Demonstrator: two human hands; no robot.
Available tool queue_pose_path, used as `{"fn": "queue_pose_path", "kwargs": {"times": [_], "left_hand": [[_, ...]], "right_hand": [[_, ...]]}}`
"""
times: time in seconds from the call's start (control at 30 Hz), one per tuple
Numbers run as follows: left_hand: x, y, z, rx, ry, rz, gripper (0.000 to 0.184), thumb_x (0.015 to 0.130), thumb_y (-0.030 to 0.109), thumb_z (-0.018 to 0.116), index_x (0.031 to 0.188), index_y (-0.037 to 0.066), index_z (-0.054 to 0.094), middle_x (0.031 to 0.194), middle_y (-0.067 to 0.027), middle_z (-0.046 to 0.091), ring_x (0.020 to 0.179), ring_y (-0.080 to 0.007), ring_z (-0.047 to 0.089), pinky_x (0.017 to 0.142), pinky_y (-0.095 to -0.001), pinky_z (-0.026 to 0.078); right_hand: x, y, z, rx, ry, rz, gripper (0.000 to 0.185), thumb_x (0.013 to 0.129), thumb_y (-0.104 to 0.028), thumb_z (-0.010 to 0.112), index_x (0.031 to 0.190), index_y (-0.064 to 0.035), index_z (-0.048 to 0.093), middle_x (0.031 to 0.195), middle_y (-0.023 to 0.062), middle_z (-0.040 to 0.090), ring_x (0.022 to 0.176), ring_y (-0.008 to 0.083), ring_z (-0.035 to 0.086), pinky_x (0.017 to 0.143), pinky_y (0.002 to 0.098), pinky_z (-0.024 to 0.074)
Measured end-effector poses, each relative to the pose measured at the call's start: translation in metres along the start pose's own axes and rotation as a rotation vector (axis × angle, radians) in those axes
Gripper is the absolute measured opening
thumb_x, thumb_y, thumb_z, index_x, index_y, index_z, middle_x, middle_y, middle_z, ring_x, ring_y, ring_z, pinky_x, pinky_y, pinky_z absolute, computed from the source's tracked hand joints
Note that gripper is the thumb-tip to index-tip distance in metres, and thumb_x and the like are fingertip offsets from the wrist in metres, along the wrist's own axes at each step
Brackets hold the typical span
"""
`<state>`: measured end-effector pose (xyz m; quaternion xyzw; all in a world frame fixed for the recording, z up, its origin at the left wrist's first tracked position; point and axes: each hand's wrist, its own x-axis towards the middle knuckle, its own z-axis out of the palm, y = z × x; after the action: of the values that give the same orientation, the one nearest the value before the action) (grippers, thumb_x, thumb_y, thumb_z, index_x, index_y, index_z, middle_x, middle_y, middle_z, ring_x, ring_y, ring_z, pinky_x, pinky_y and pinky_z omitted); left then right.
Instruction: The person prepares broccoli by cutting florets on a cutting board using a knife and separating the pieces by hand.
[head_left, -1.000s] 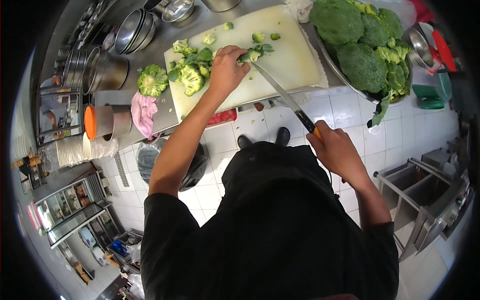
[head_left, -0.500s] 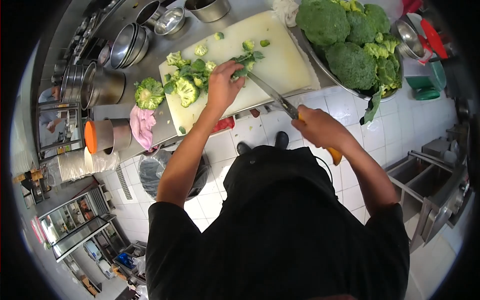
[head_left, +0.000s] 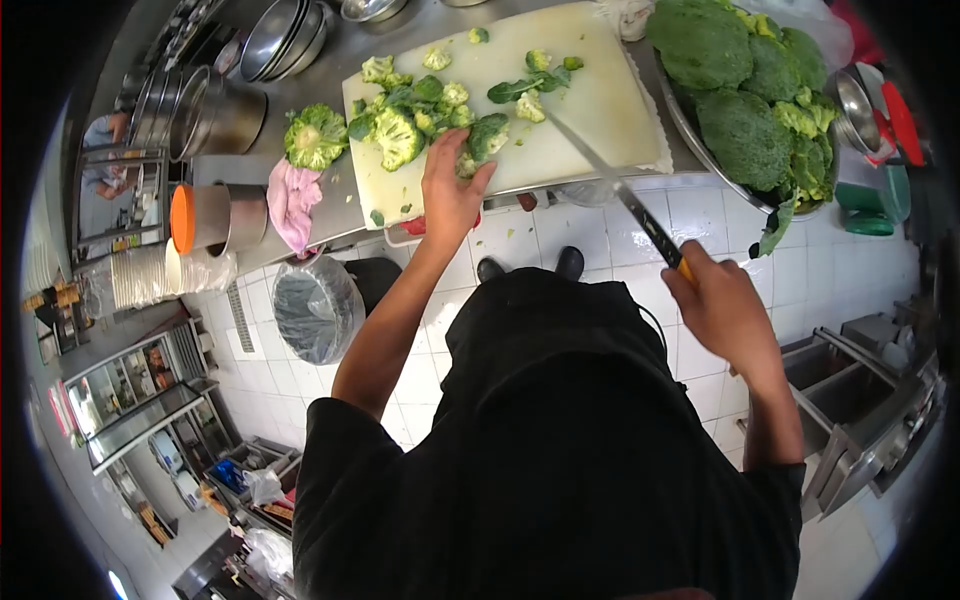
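My left hand [head_left: 452, 197] is at the front edge of the white cutting board [head_left: 590, 50], with fingers and thumb curled around a broccoli floret [head_left: 488, 137]. My right hand [head_left: 728, 308] grips a long knife [head_left: 625, 190] by its orange handle, out past the board's front edge. The blade points up and left, its tip close to a small cut piece of broccoli [head_left: 530, 106] with leaves beside it. Left of my left hand lies a heap of cut broccoli [head_left: 397, 138]. A few small florets [head_left: 437, 58] are scattered farther back on the board.
A large metal bowl [head_left: 683, 125] of whole broccoli stands to the right. Beside the board's left edge are another broccoli head [head_left: 315, 137] and a pink cloth [head_left: 293, 203]. Metal bowls [head_left: 280, 40] and pots stand farther left. Below the counter is a lined bin [head_left: 318, 310].
My left hand has shifted toward the heap with the floret. The right hand has drawn the knife back to the right, leaving a small piece behind. The whole view has shifted somewhat.
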<state>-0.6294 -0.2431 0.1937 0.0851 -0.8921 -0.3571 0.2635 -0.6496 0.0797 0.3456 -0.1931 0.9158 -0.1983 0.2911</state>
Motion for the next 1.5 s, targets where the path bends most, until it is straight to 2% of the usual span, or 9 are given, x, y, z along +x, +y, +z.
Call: {"fn": "queue_pose_path", "kwargs": {"times": [0.4,0.73,0.83,0.9,1.07,1.17,1.37,1.4,1.5], "left_hand": [[0.018,-0.008,0.004,0.022,-0.084,-0.011,0.031,0.078,0.008,0.072,0.106,-0.004,0.067,0.108,-0.0218,0.067,0.097,-0.0370,0.066,0.085,-0.0392,0.053],[0.019,-0.018,0.006,0.132,-0.114,0.112,0.029,0.077,0.005,0.070,0.105,-0.004,0.066,0.109,-0.0211,0.067,0.094,-0.0368,0.067,0.085,-0.0396,0.054],[0.027,-0.018,0.004,0.137,-0.116,0.134,0.029,0.077,0.004,0.070,0.105,-0.003,0.066,0.108,-0.0214,0.067,0.094,-0.0369,0.067,0.083,-0.0396,0.055],[0.034,-0.023,0.006,0.169,-0.108,0.211,0.029,0.077,0.004,0.069,0.105,-0.002,0.065,0.107,-0.0213,0.067,0.092,-0.0373,0.067,0.081,-0.0406,0.055],[0.041,-0.018,0.000,0.217,-0.220,0.111,0.029,0.077,0.001,0.067,0.106,0.002,0.063,0.100,-0.0209,0.068,0.085,-0.0376,0.067,0.076,-0.0433,0.055],[0.042,-0.017,0.002,0.253,-0.240,0.087,0.029,0.077,0.001,0.067,0.106,0.003,0.063,0.098,-0.0216,0.068,0.084,-0.0378,0.067,0.076,-0.0438,0.054],[0.055,-0.011,0.005,0.172,-0.245,0.148,0.032,0.077,0.001,0.063,0.109,0.001,0.063,0.099,-0.0208,0.066,0.085,-0.0396,0.065,0.078,-0.0460,0.053],[0.054,-0.010,0.005,0.163,-0.252,0.181,0.032,0.077,0.001,0.064,0.109,0.001,0.063,0.100,-0.0205,0.066,0.085,-0.0395,0.065,0.078,-0.0458,0.053],[0.055,-0.008,0.008,0.151,-0.249,0.255,0.032,0.077,0.003,0.065,0.109,0.002,0.064,0.102,-0.0188,0.066,0.085,-0.0385,0.065,0.078,-0.0450,0.054]], "right_hand": [[0.015,-0.013,0.031,-0.089,0.024,-0.134,0.021,0.094,-0.021,0.058,0.096,-0.0016,0.050,0.066,0.0224,0.060,0.073,0.0468,0.059,0.067,0.0571,0.0427],[0.056,-0.011,0.068,-0.359,0.045,-0.219,0.023,0.096,-0.023,0.053,0.101,-0.0014,0.050,0.071,0.0241,0.064,0.059,0.0415,0.063,0.058,0.0492,0.0521],[0.069,-0.015,0.030,0.049,-0.253,0.003,0.025,0.096,-0.027,0.054,0.101,-0.0024,0.049,0.064,0.0174,0.061,0.047,0.0308,0.059,0.047,0.0412,0.0505],[0.077,-0.007,0.011,0.568,-0.492,0.259,0.029,0.097,-0.034,0.056,0.098,-0.0054,0.050,0.058,0.0049,0.049,0.038,0.0137,0.047,0.032,0.0296,0.0380],[0.087,0.013,0.005,0.662,-0.546,0.221,0.031,0.098,-0.037,0.053,0.098,-0.0062,0.050,0.061,0.0055,0.050,0.040,0.0144,0.049,0.036,0.0306,0.0403],[0.073,0.002,0.005,0.448,-0.424,0.203,0.030,0.098,-0.036,0.055,0.095,-0.0068,0.051,0.058,0.0046,0.050,0.038,0.0124,0.047,0.033,0.0283,0.0375],[0.057,-0.012,0.023,0.097,-0.217,0.036,0.033,0.097,-0.034,0.053,0.097,-0.0010,0.054,0.075,0.0210,0.064,0.063,0.0378,0.064,0.062,0.0479,0.0516],[0.052,-0.014,0.026,0.011,-0.132,-0.018,0.032,0.096,-0.032,0.053,0.099,0.0004,0.055,0.084,0.0262,0.066,0.081,0.0460,0.063,0.077,0.0524,0.0494],[0.056,-0.009,0.046,-0.086,0.032,-0.098,0.033,0.096,-0.034,0.054,0.099,-0.0008,0.054,0.078,0.0247,0.062,0.073,0.0469,0.058,0.071,0.0507,0.0475]]}}
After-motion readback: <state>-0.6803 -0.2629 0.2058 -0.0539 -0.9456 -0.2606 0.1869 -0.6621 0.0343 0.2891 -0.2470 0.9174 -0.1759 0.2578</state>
